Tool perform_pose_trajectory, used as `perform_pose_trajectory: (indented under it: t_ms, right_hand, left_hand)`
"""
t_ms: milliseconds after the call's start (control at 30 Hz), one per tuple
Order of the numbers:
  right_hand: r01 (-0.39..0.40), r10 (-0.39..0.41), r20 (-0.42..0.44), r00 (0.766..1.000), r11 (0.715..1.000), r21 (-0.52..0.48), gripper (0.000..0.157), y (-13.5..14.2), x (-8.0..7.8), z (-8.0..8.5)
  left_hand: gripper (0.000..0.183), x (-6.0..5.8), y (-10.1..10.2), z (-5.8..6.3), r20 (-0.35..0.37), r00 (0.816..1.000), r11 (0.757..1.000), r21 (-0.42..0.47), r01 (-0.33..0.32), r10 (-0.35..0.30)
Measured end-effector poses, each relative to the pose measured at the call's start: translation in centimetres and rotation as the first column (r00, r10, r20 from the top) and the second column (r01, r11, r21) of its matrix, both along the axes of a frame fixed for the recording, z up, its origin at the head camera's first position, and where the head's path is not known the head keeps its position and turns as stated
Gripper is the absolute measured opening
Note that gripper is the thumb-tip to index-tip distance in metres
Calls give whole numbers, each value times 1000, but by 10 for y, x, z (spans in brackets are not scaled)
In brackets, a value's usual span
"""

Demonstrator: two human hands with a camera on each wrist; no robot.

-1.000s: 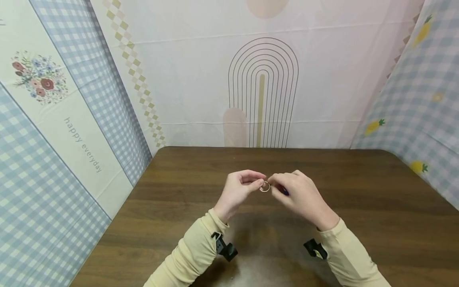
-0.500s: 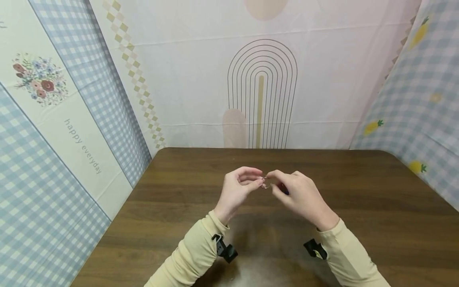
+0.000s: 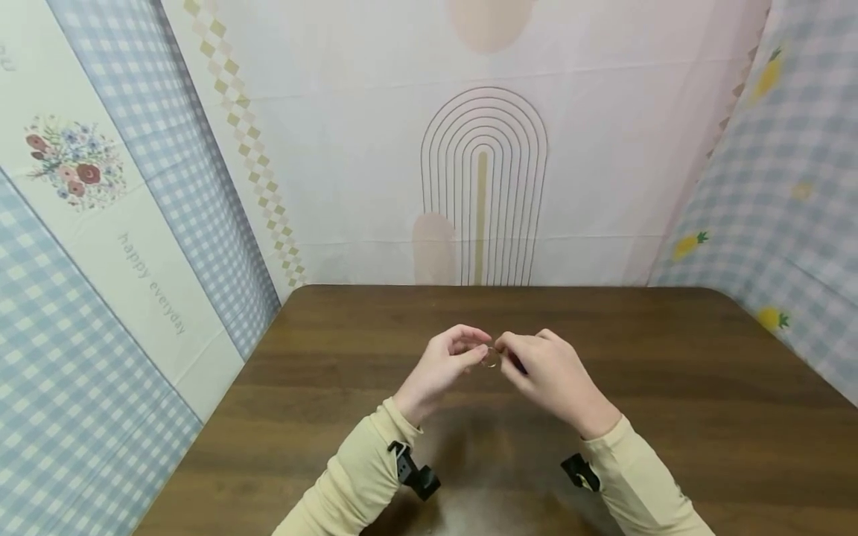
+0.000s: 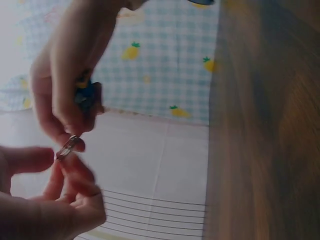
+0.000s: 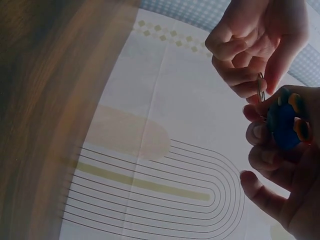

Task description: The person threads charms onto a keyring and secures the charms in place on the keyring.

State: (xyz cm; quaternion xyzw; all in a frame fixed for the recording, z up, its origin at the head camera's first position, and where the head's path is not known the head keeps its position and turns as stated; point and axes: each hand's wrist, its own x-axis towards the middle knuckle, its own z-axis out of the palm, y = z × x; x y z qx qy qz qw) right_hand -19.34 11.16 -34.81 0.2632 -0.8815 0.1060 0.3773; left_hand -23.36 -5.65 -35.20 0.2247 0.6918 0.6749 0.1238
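Observation:
Over the table, my left hand (image 3: 439, 372) pinches a thin metal split ring (image 3: 492, 362) between thumb and fingertips. My right hand (image 3: 553, 380) meets it from the other side, thumb and index fingertip right at the ring's edge. Tucked in the curled right fingers is a small blue charm (image 5: 286, 125) with orange and green parts. In the left wrist view the ring (image 4: 69, 146) appears nearly edge-on between the two hands, and the charm (image 4: 86, 96) is partly hidden by the right fingers.
A brown wood-grain table (image 3: 322, 417) lies below both hands. Behind it hangs a pale printed cloth (image 3: 355, 186), with checked cloths at the left (image 3: 208, 186) and right (image 3: 791, 246). Both wrists carry black camera mounts (image 3: 415, 470) over cream sleeves.
The whole scene has shifted slightly down in the head view. The right fingertips moved a little closer to the left ones, and the ring has turned somewhat between them.

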Motion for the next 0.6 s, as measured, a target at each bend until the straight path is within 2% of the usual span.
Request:
perform_pose_trajectory:
  t_ms: [100, 167, 300, 433, 600]
  right_hand:
    - [12, -13, 41, 999, 1000, 10, 11, -1, 0, -1]
    - [16, -17, 58, 998, 1000, 15, 13, -2, 0, -2]
    - [17, -19, 54, 998, 1000, 25, 11, -1, 0, -2]
    - [8, -9, 55, 998, 1000, 20, 10, -1, 1, -1]
    - [28, -27, 49, 998, 999, -23, 11, 2, 2, 0]
  left_hand:
    - [25, -1, -2, -2, 51, 998, 1000, 13, 20, -21]
    - [27, -2, -2, -4, 56, 998, 999, 45, -3, 0]
    - [27, -2, -1, -6, 25, 997, 993, 98, -72, 70]
    - [26, -2, 1, -5, -7, 995, 991, 94, -95, 96]
    - [32, -1, 0, -2, 30, 999, 996, 85, -31, 29]
